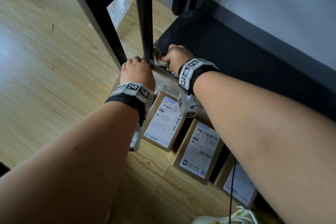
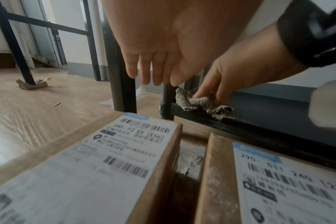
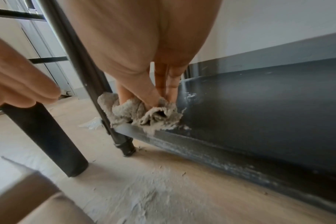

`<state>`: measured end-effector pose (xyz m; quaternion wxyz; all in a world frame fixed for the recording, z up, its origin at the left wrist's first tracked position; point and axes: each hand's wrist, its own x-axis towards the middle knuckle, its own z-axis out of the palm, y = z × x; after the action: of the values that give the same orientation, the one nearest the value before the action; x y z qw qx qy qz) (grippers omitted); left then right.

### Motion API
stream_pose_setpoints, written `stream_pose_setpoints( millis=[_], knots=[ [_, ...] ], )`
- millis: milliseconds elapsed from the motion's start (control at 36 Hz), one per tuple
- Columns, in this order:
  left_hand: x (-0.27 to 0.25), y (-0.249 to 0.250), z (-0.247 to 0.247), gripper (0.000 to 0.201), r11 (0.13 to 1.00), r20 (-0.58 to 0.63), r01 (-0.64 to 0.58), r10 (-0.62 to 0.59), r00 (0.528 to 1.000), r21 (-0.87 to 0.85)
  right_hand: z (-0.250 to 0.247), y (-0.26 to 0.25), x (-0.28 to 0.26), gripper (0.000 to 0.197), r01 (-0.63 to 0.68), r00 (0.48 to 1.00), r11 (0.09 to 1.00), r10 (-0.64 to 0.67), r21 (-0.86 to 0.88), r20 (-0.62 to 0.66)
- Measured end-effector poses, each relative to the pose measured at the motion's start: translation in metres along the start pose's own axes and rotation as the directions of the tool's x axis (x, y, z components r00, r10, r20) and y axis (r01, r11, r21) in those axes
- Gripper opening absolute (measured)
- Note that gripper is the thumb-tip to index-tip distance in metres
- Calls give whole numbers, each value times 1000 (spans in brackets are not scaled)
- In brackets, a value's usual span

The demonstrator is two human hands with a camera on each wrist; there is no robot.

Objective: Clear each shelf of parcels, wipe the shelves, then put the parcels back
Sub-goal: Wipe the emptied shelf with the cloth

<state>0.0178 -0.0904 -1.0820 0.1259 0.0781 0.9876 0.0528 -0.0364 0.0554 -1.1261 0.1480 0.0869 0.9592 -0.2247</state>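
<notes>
**Rag at the corner of the bottom shelf**

The right hand (image 1: 175, 56) pressed a grey rag (image 3: 138, 112) onto the front left corner of the dark bottom shelf (image 1: 227, 49), fingers bunched into the cloth and pinching it, right against the shelf's black post (image 1: 145, 23). Dust streaked the shelf's front edge and lay on the wooden floor (image 1: 45, 60) below it. The left hand (image 1: 137, 71) hung just left of the post, fingers pointing down, straight and loose, holding nothing; whether it touched the post could not be told. Three parcels (image 1: 164, 122) with white labels lay flat on the floor in a row beside the shelf, under the forearms. A scrap of clear plastic (image 1: 118, 8) lay on the floor beyond the post.
</notes>
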Motion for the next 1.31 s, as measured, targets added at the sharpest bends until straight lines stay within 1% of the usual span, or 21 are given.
stream_pose_setpoints(
  millis=[56, 111, 167, 250, 278, 306, 361, 417, 472, 556, 667, 722, 778, 833, 972, 1028, 1083, 1139, 1167, 1222, 1306],
  knots=[
    [-2, 1, -1, 45, 1000, -5, 5, -5, 1000, 1, -2, -1, -7, 33, 31, 999, 999, -31, -19, 24],
    [-4, 2, 0, 46, 1000, -3, 4, -4, 1000, -4, -7, -1, -13, 30, 36, 998, 999, -34, -25, 58],
    [-6, 4, 1, 47, 1000, -2, -12, 12, 1000, -10, -15, 3, -14, 24, 34, 999, 999, -34, -2, 7],
    [-8, 7, 3, 52, 1000, 13, -26, 26, 1000, -1, -34, 16, -13, 11, -118, 981, 990, 128, 78, -144],
    [-8, 8, 4, 52, 1000, 15, -28, 28, 999, 5, -41, 22, -11, 12, -180, 966, 981, 190, 69, -178],
    [-9, 8, 5, 52, 1000, 17, -30, 30, 999, 10, -45, 31, -8, 21, -245, 946, 967, 254, 68, -200],
    [-8, 9, 7, 50, 999, 22, -30, 29, 999, 15, -47, 44, -6, 40, -365, 907, 928, 373, 79, -194],
    [-5, 9, 9, 49, 999, 28, -27, 26, 999, 21, -42, 47, -9, 43, -412, 888, 904, 427, 117, -169],
    [-2, 9, 10, 50, 1000, 35, -21, 20, 999, 21, -38, 44, -9, 41, -437, 874, 883, 461, 169, -153],
    [-1, 10, 13, 53, 1000, 49, -9, 8, 999, 14, -33, 34, -7, 41, -436, 883, 871, 462, 225, -80],
    [-2, 10, 12, 54, 1000, 50, -4, 3, 999, 15, -22, 18, -17, 45, -344, 937, 932, 348, 117, -23],
    [-2, 9, 10, 54, 1000, 41, -7, 6, 999, 16, -12, 13, -28, 42, -264, 960, 962, 269, 73, -75],
    [-3, 7, 8, 53, 1000, 35, -10, 9, 999, 16, -5, 10, -38, 37, -222, 964, 970, 233, 95, -127],
    [-4, 4, 4, 50, 1000, 30, -12, 12, 999, 17, -2, 6, -43, 36, -230, 963, 966, 243, 117, -116],
    [-14, 1, -3, 40, 999, -7, -22, 22, 1000, 26, -9, -8, -51, 44, -356, 934, 922, 348, 153, 76],
    [-18, 1, -4, 40, 999, -10, -26, 26, 1000, 29, -9, -11, -54, 45, -369, 928, 914, 354, 171, 114],
    [-22, 1, -3, 41, 999, -10, -28, 28, 1000, 26, -8, -9, -62, 40, -349, 937, 919, 342, 180, 74],
    [-23, 0, -2, 42, 999, -17, -33, 34, 999, 22, -7, 0, -70, 24, -322, 944, 940, 327, 108, -30],
    [-23, 0, -2, 42, 999, -19, -35, 36, 999, 21, -6, 6, -74, 27, -320, 943, 946, 323, 53, -82],
    [-21, -2, -2, 42, 999, -23, -36, 37, 999, 21, -5, 19, -80, 34, -390, 911, 921, 386, 2, -142],
    [-19, -5, -1, 44, 999, -26, -36, 36, 999, 22, -1, 27, -82, 36, -488, 863, 871, 492, 58, -120]
  ],
)
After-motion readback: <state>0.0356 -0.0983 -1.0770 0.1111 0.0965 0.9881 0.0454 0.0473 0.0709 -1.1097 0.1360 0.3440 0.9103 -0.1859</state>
